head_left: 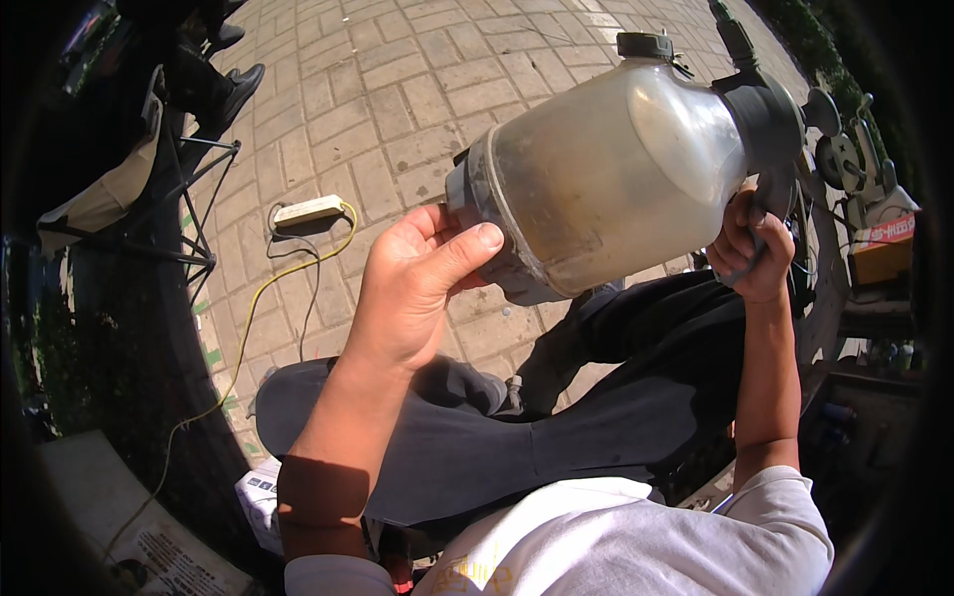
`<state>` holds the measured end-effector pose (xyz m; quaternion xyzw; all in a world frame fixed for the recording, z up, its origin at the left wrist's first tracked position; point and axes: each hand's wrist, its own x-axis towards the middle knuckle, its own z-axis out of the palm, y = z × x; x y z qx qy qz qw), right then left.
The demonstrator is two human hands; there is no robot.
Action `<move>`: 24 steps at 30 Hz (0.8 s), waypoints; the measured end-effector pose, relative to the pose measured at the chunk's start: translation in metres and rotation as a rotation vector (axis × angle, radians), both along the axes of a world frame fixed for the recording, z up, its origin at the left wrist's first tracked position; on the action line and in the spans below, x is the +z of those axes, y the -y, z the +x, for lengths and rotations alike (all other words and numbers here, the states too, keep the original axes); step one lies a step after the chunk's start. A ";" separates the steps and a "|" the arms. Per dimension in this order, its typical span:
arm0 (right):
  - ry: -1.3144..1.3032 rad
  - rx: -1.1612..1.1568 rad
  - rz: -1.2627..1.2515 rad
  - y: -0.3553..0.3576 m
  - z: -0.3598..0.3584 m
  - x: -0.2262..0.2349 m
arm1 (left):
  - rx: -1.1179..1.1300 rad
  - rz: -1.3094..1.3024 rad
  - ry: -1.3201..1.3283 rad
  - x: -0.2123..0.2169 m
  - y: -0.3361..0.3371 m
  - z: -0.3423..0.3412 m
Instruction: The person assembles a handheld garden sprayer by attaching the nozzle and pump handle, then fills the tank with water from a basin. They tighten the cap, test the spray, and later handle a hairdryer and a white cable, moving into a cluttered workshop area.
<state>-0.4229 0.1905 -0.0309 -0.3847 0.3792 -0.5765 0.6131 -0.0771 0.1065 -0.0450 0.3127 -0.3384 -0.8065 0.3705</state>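
A translucent plastic tank [616, 179] with brownish staining inside lies tilted on its side in front of me, above my knees. My left hand [427, 263] is closed on its grey base [487, 223], thumb on the near side and fingers mostly hidden behind. At the other end, my right hand [755, 243] wraps round the grey handle below the dark pump head [763, 119]. A black cap [644, 46] sits on the tank's upper side. What the tank is used for does not show.
Brick paving [378, 99] spreads ahead. A white power strip [308, 210] with a yellow cord [260, 293] lies to the left, near a folding chair's black frame [199, 199]. Another person's shoe [241, 91] is beyond it. Tools and an orange box [884, 248] stand at the right.
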 end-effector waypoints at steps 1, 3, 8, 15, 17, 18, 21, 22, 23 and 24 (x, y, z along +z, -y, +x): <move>0.001 0.003 -0.012 0.000 0.001 0.001 | 0.003 -0.006 0.004 0.000 0.000 0.000; 0.002 0.007 -0.030 0.001 0.002 0.001 | 0.010 -0.018 0.011 0.000 0.000 -0.001; 0.029 0.014 -0.003 0.001 0.002 0.001 | 0.017 -0.024 0.045 0.002 -0.001 0.000; 0.024 0.026 -0.001 0.002 0.002 -0.001 | 0.013 -0.063 0.186 -0.006 0.001 -0.004; 0.015 0.038 -0.013 0.002 0.001 -0.002 | 0.042 -0.131 0.313 -0.011 0.000 -0.008; 0.009 0.034 -0.008 0.001 0.002 -0.002 | 0.047 -0.102 0.305 -0.013 0.000 -0.007; -0.003 0.033 0.000 0.000 0.004 0.000 | 0.060 -0.007 0.283 -0.016 0.003 -0.004; -0.004 0.041 0.000 0.002 0.005 -0.001 | 0.063 0.033 0.278 -0.015 0.004 -0.001; -0.005 0.050 0.000 0.003 0.007 -0.002 | 0.066 0.073 0.272 -0.015 0.005 0.001; -0.001 0.048 0.001 0.002 0.006 -0.002 | 0.112 0.107 0.250 -0.016 0.003 0.000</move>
